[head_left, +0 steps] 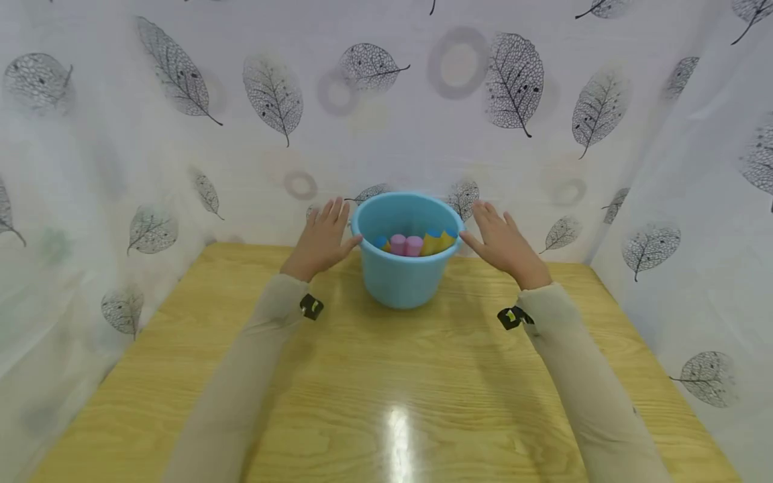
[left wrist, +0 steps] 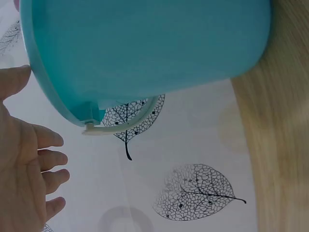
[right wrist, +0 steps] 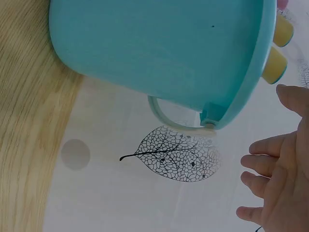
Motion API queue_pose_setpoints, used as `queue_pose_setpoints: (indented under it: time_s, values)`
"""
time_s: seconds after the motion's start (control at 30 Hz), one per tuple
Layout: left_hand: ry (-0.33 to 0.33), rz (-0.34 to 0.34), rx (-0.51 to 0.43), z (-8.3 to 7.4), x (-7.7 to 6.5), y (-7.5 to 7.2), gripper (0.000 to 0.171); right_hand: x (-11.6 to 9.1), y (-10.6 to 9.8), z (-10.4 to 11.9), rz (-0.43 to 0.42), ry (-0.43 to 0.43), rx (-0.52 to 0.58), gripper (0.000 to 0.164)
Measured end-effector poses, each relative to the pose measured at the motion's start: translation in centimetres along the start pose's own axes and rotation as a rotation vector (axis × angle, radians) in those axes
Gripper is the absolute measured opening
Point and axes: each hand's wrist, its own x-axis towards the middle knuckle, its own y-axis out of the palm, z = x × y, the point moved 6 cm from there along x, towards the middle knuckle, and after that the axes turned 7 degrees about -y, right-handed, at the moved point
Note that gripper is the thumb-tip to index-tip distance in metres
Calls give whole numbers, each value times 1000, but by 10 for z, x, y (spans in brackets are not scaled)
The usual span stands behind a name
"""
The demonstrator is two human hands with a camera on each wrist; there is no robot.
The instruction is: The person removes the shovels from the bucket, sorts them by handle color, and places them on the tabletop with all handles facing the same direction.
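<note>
Nearest the camera, two pale sleeves [head_left: 226, 399] reach in from the bottom edge, each with a dark wrist mount [head_left: 311, 306]. Between the two grips stands a blue bucket [head_left: 403, 280], upright, its rim level with the thumbs. The left grip [head_left: 323, 240] is spread wide, fingers extended, holding nothing; its thumb tip meets the rim in view, though actual contact is hard to judge. The right grip [head_left: 506, 243] is likewise spread and bare, its thumb just beside the rim. Inside the bucket, between the grips, lie pink pieces [head_left: 406, 246] and yellow pieces with blue ends [head_left: 436, 243]; the wall hides their lower parts. A pale handle [left wrist: 116, 128] hangs behind the bucket, beyond both grips. The desk [head_left: 386, 362] gives wide room on the near side of the grips and to either side, but its back edge and the leaf-patterned curtain [head_left: 417, 144] lie close beyond them. The frame cuts off the desk's near edge.
</note>
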Motion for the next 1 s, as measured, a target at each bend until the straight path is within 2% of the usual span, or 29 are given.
queue_pose_setpoints:
  time_s: [0.3, 0.5, 0.7, 0.87, 1.0]
  values:
    - [31, 17, 21, -2, 19, -2, 71, 21, 11, -6, 24, -7, 5, 68]
    - [26, 63, 15, -2, 30, 1, 71, 30, 15, -6, 52, -10, 4, 67]
    - [34, 104, -40, -1, 34, 4, 68, 34, 16, -4, 53, -11, 28, 61]
    - [40, 139, -78, -1, 35, 6, 65, 35, 19, -4, 85, -9, 48, 59]
    - [38, 145, -90, -2, 35, 8, 64, 35, 21, -5, 98, -7, 59, 58]
